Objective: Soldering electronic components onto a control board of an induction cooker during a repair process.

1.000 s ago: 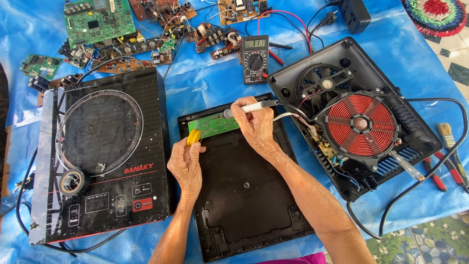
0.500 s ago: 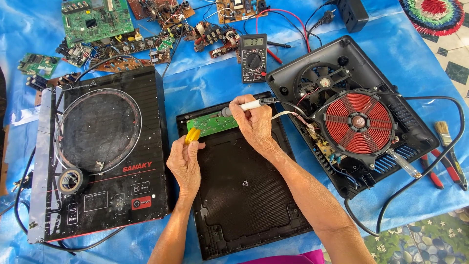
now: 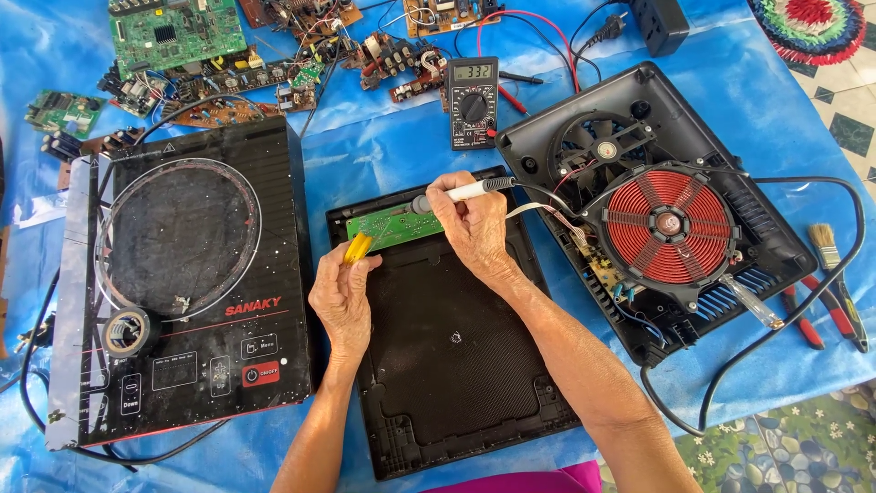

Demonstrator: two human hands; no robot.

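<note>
The right hand [image 3: 474, 224] is closed in a pen-style pinch around a white-handled soldering iron [image 3: 461, 193], whose tip points down and to the left onto a narrow green circuit board [image 3: 394, 224]. That board lies along the far edge of a black cooker panel [image 3: 456, 356] turned inside up. The left hand [image 3: 342, 292] is closed on a small yellow-handled tool [image 3: 357, 247], just left of the iron's tip, with its working end touching the near-left corner of the board; whether it is a desoldering aid or a small driver cannot be told.

From the iron's rear, a dark cord runs away to the right, over the opened cooker base [image 3: 639, 210] with its red coil [image 3: 669, 225] and fan [image 3: 593, 146]. Beyond the right-hand grip stands a digital multimeter [image 3: 474, 102] with its leads trailing. To the left of the left hand sits a second cooker top [image 3: 178, 274] with a roll of black tape [image 3: 128, 330] on it. Pliers and a brush [image 3: 835, 283] lie far off to the right.

The risks, as judged from here: the 2 hands work close together, so a slip of the iron could burn the left fingers. Holding heat on 1 spot too long could lift a pad or scorch the board. The unclamped board could skid under the tool's pressure. The cord, draped across the open base, could snag on the coil and tug the iron off its joint.
</note>
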